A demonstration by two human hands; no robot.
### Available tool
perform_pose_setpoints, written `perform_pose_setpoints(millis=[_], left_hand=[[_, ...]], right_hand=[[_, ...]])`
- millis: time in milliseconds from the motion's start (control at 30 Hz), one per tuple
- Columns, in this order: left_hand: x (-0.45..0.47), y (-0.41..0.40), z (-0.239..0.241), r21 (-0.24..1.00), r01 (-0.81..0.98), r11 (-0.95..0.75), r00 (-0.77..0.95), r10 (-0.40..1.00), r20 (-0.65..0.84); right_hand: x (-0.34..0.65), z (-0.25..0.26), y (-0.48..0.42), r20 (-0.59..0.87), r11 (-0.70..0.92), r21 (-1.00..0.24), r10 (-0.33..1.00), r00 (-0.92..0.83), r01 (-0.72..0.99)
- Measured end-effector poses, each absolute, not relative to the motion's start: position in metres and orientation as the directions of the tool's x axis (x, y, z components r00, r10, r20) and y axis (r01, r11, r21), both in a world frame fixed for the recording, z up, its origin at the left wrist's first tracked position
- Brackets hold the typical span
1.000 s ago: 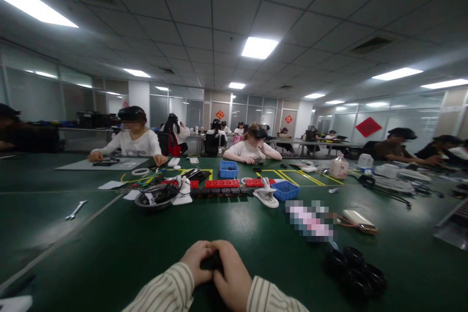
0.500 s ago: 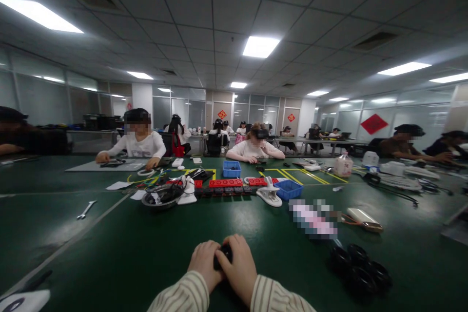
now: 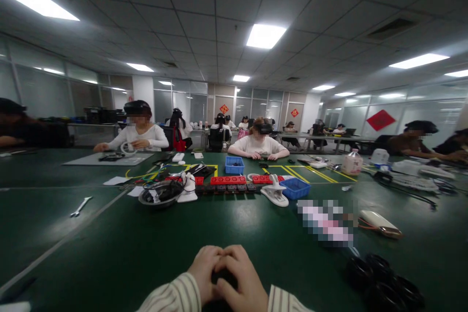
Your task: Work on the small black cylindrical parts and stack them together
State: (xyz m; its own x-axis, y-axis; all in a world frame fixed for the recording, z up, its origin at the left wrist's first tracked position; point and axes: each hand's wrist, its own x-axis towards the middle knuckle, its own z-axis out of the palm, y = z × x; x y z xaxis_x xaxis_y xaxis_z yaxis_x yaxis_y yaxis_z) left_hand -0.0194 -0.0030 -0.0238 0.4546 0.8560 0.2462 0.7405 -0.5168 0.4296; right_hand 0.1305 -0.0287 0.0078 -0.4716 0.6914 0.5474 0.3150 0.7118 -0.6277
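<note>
My left hand point(image 3: 204, 270) and my right hand point(image 3: 243, 280) are pressed together at the bottom middle, low over the green table point(image 3: 109, 248). Both are curled round a small black object point(image 3: 224, 276) that shows only as a dark patch between the fingers. Striped sleeves cover both wrists. A cluster of black rings point(image 3: 383, 280) lies on the table to the right of my right hand.
Ahead lie a metal bowl of cables point(image 3: 159, 194), red and black blocks point(image 3: 228, 180), two blue bins point(image 3: 295, 188), a white clamp point(image 3: 275, 195), a wrench point(image 3: 81, 206) and a white power bank point(image 3: 378, 222). Several people sit at the far side.
My hands have stayed clasped on the black object, and it is more covered now. The view has shifted slightly, so the hands sit lower in frame. The person at far left lifted a white ring.
</note>
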Motion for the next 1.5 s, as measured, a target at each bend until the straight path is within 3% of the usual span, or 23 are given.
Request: perform_pose_setpoints(millis=[267, 400, 833, 967, 1167, 1300, 1500], left_hand=[[-0.013, -0.016, -0.017, 0.484, 0.748, -0.455, 0.354, 0.889, 0.290], [-0.013, -0.018, -0.010, 0.435, 0.782, -0.446, 0.344, 0.891, 0.295], [-0.021, -0.008, -0.024, 0.471, 0.694, -0.545, 0.456, 0.838, 0.299], [-0.020, -0.012, -0.024, 0.392, 0.748, -0.535, 0.441, 0.843, 0.310], [-0.018, -0.015, -0.018, 0.316, 0.788, -0.529, 0.444, 0.843, 0.304], [-0.019, -0.012, -0.020, 0.345, 0.757, -0.555, 0.461, 0.828, 0.320], [-0.022, -0.010, -0.017, 0.460, 0.662, -0.592, 0.532, 0.803, 0.268]], right_hand=[[0.130, 0.013, -0.029, 0.454, 0.544, -0.666, 0.838, -0.302, 0.510], [0.127, 0.011, -0.030, 0.402, 0.489, -0.651, 0.871, -0.282, 0.581], [0.137, 0.014, -0.036, 0.539, 0.735, -0.542, 0.676, -0.502, 0.408], [0.138, 0.017, -0.037, 0.554, 0.685, -0.553, 0.727, -0.405, 0.475], [0.136, 0.014, -0.034, 0.454, 0.506, -0.541, 0.848, -0.273, 0.672], [0.135, 0.012, -0.032, 0.443, 0.529, -0.514, 0.838, -0.319, 0.675], [0.137, 0.013, -0.034, 0.460, 0.684, -0.480, 0.729, -0.506, 0.549]])
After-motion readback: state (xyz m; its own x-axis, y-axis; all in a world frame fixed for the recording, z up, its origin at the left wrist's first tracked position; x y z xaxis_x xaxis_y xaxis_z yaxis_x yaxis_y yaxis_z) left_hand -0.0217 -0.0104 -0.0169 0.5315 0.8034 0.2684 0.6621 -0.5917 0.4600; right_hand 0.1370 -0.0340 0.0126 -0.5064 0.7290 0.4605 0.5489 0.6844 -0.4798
